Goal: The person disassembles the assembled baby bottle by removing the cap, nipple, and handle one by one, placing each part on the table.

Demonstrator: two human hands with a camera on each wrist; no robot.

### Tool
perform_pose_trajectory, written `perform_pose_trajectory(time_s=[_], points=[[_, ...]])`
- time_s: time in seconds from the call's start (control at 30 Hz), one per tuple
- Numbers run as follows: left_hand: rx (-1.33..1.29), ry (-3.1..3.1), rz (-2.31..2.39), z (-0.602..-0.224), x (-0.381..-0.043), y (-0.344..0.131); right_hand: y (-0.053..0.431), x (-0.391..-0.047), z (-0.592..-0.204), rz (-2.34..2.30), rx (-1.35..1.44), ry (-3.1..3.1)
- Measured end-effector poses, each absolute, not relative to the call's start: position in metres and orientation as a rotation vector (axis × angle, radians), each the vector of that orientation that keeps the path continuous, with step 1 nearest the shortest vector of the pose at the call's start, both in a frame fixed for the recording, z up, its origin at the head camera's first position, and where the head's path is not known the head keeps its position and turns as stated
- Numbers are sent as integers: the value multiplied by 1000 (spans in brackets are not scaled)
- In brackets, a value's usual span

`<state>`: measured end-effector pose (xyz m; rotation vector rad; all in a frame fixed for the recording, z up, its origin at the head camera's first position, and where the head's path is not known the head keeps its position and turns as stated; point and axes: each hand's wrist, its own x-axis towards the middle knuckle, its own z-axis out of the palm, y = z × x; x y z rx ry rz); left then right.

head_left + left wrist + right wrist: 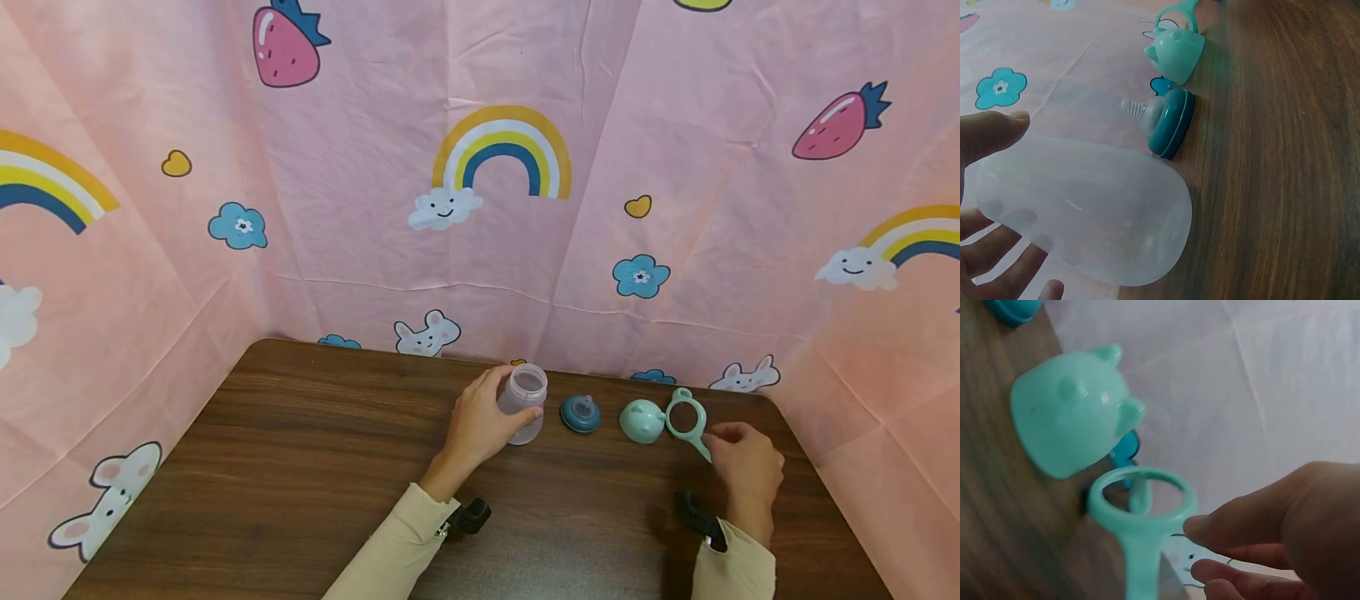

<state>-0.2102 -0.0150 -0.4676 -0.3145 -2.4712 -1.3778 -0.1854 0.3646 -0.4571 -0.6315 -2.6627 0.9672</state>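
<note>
My left hand grips a clear, topless baby bottle that stands upright, thumb on the near side and fingers round the far side. Right of it, a teal collar with a clear nipple rests on the table, nipple up. Beyond that is a mint cap with small ears. Next to the cap comes a mint ring-shaped handle piece. My right hand hovers at its right side, thumb and fingers apart with nothing visible between them. Whether the thumb tip touches the ring cannot be told.
The brown wooden table runs back to a pink printed cloth that hangs behind it and at both sides. Dark bands with small devices are worn on both wrists.
</note>
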Motion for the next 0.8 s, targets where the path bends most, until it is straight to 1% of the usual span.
perform_pose_trajectory(time_s=[0.17,0.3,0.53,0.8], points=[[-322,-2460,-1384,-468,-210,-16,354,-183,-444,971,-636,-2596],[-330,-2452,-1389,-468,-210,-17,338,-184,-435,969,-552,-2523],[-361,-2424,-1398,-469,-210,-18,300,-187,-418,951,-271,-2455],[-332,-2457,-1388,-467,-212,-19,264,-194,-412,1010,128,-2496]])
